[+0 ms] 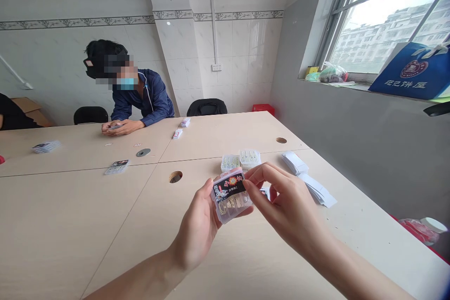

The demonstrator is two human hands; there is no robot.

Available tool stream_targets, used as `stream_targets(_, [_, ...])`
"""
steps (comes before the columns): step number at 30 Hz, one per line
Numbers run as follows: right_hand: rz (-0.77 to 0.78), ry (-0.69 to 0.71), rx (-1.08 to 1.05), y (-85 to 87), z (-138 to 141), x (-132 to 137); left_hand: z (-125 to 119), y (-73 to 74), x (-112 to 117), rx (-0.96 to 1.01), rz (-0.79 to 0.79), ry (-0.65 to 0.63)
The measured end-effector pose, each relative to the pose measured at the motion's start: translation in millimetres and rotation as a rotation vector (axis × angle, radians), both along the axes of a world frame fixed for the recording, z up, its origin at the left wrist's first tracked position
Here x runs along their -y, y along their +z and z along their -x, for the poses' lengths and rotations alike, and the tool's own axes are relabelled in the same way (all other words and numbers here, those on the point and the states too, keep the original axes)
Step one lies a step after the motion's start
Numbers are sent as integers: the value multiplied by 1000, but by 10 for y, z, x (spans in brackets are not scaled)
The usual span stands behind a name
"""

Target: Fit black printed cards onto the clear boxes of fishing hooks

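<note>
My left hand (197,229) is wrapped round a small clear plastic box (228,214), tilted up over the table. Hook-like pieces in gold and silver tones show inside it. Across the upper part of its lid lies a black label (229,186) with white and red print. My right hand (286,201) is closed in a pinch, thumb and forefinger at the label's right edge. Just behind that hand a bit of another printed label (264,193) shows, mostly hidden. Beyond the held box stand similar clear boxes (250,157) in stacks.
Two fanned piles of white cards (318,190) lie right of my hand. Cable holes (176,177) pierce the table (123,243). A labelled box (117,167) lies left. Across the table sits a co-worker (144,96), hands holding something. A wall and window (379,14) bound the right.
</note>
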State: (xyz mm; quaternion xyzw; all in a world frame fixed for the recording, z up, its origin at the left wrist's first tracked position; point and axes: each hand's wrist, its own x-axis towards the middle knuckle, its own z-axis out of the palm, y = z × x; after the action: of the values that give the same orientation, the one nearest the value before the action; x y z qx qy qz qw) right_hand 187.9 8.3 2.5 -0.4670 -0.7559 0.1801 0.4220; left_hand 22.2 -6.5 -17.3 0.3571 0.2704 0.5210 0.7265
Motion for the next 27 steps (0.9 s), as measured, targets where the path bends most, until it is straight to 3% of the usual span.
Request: stream_targets(27, [105, 44, -78, -7, -14, -17, 23, 0, -1, 0, -2, -19])
